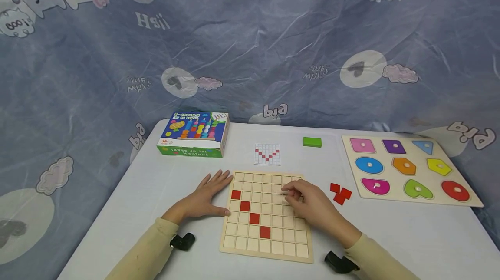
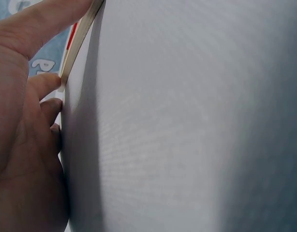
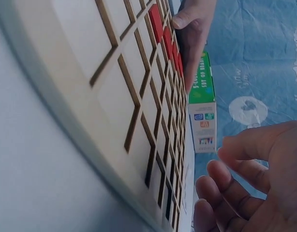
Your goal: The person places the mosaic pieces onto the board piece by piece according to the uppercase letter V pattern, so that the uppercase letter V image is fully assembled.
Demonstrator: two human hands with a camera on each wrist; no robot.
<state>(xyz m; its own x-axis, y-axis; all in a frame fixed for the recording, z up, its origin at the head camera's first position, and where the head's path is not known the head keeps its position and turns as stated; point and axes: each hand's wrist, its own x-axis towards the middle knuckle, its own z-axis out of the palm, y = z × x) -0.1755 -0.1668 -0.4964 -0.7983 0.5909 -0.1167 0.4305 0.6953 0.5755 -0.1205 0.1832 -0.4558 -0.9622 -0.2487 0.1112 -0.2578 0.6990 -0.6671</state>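
A wooden grid board [image 1: 273,247] lies on the white table, with several red square tiles [image 1: 254,218] set in its cells along a diagonal descending to the right. My left hand [image 1: 205,197] rests flat at the board's left side, fingers spread, thumb touching the edge. Over the board's right part hovers my right hand [image 1: 306,199], fingers loosely bent; the right wrist view shows nothing between them. Three loose red tiles [image 1: 345,193] lie right of the board, beyond that hand. Behind the board is a small card [image 1: 267,154] printed with a red V on a grid.
A boxed bead toy [image 1: 193,134] sits at the back left. A green block [image 1: 312,142] lies at the back, right of the card. On the right is a shape puzzle board [image 1: 398,180] with colourful knobbed pieces. A patterned cloth [image 1: 250,54] hangs behind the table.
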